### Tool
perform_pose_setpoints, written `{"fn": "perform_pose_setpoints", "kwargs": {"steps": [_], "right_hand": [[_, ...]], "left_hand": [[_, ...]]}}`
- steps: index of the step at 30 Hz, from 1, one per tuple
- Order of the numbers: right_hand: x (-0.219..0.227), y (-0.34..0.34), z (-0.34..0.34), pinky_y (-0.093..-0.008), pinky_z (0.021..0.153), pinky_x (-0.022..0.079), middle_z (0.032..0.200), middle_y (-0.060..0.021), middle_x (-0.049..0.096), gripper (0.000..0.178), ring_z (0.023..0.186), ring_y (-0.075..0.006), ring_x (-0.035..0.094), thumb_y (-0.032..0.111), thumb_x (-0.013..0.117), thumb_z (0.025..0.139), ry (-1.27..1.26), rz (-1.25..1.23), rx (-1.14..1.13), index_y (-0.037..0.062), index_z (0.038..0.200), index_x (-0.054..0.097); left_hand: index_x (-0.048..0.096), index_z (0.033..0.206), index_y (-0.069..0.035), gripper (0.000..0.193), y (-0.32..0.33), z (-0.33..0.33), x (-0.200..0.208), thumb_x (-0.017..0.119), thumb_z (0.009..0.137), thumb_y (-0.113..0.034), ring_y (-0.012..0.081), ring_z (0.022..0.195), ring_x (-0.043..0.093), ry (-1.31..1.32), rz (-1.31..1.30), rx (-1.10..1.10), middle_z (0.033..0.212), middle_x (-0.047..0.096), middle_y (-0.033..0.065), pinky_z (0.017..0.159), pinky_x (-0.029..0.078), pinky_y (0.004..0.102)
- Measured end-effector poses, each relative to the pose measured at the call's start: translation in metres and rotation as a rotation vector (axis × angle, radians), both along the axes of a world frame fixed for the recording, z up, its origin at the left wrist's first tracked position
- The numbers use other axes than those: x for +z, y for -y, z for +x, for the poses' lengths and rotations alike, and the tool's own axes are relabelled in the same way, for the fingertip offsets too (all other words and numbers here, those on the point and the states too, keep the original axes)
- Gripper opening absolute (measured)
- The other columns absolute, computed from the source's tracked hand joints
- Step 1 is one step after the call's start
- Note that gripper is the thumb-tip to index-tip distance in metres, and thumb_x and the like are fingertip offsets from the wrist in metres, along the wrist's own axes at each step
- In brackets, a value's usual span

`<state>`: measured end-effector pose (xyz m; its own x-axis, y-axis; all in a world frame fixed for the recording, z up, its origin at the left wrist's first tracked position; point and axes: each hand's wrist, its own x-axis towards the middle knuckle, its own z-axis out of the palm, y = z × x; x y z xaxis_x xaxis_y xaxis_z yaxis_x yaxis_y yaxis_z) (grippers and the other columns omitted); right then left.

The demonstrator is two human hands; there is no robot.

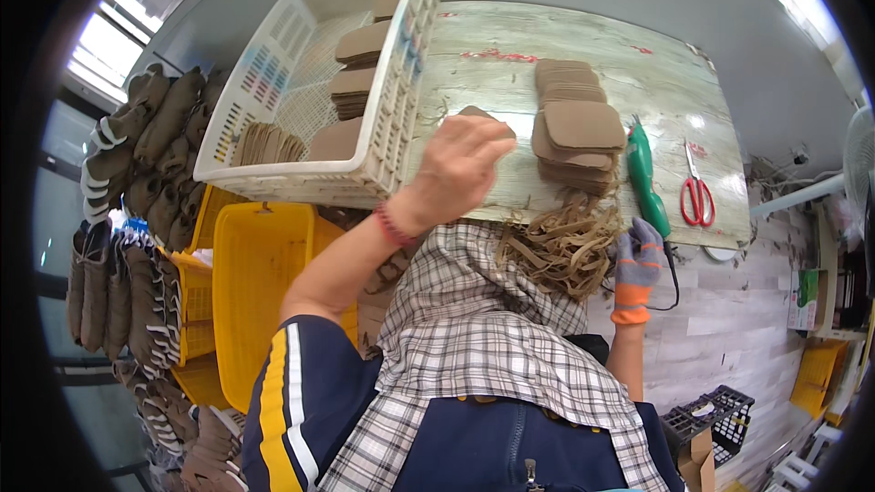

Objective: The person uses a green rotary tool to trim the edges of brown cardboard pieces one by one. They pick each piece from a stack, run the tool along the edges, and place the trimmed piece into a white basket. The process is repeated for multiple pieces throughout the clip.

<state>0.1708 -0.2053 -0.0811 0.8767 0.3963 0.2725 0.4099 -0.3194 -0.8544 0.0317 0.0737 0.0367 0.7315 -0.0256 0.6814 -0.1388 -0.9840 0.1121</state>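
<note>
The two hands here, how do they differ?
The left hand is bare, with a red band at the wrist; the right hand wears a grey glove with an orange cuff. The left hand is raised over the table holding a brown piece; the right hand is low at the table's edge, gripping a green tool.

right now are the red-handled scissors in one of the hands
No, the red-handled scissors lie alone on the pale wooden tabletop, apart from the gloved right hand and the bare left hand.
</note>
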Motion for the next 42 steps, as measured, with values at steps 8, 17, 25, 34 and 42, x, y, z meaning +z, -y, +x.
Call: {"fn": "perform_pose_setpoints", "kwargs": {"steps": [8,17,25,34,42], "right_hand": [[0.018,-0.004,-0.013,-0.0394,0.102,0.036,0.131,-0.0170,0.049,0.048,0.121,-0.0325,0.046,0.000,0.057,0.081,0.427,-0.154,0.014,-0.0010,0.128,0.049],[0.005,-0.030,-0.037,-0.0343,0.103,0.037,0.134,-0.0120,0.044,0.046,0.123,-0.0228,0.045,-0.005,0.052,0.088,0.212,-0.029,0.188,0.0003,0.133,0.043],[0.014,-0.048,-0.040,-0.0379,0.099,0.041,0.126,-0.0169,0.052,0.037,0.117,-0.0297,0.050,-0.005,0.055,0.086,0.251,-0.137,0.238,-0.0025,0.122,0.052],[0.011,-0.052,-0.040,-0.0341,0.095,0.044,0.122,-0.0158,0.055,0.034,0.111,-0.0263,0.054,-0.006,0.053,0.086,0.215,-0.148,0.290,-0.0018,0.120,0.055],[-0.001,-0.045,-0.038,-0.0326,0.093,0.044,0.117,-0.0138,0.057,0.029,0.107,-0.0244,0.056,-0.004,0.055,0.087,0.233,-0.143,0.294,-0.0008,0.115,0.059]], "left_hand": [[0.064,0.105,-0.004,0.027,-0.185,-0.192,0.103,0.062,0.081,-0.016,0.0238,0.090,0.062,-0.109,-0.179,0.876,0.099,0.066,0.0108,0.079,0.049,0.0319],[0.045,0.127,0.007,0.083,-0.268,-0.236,0.084,0.078,0.066,-0.040,0.0359,0.108,0.057,-0.954,-0.423,1.198,0.118,0.057,0.0273,0.092,0.044,0.0376],[0.037,0.131,0.004,0.102,-0.327,-0.238,0.041,0.086,0.057,-0.045,0.0370,0.121,0.047,-1.172,-0.368,1.325,0.130,0.047,0.0263,0.097,0.042,0.0415],[0.027,0.133,0.001,0.093,-0.336,-0.235,0.031,0.081,0.062,-0.024,0.0411,0.094,0.061,-1.151,-0.346,1.225,0.106,0.059,0.0272,0.082,0.050,0.0435],[0.022,0.141,0.001,0.082,-0.377,-0.262,-0.004,0.063,0.073,-0.017,0.0427,0.118,0.048,-0.855,-0.122,1.163,0.128,0.044,0.0340,0.099,0.040,0.0445]]}}
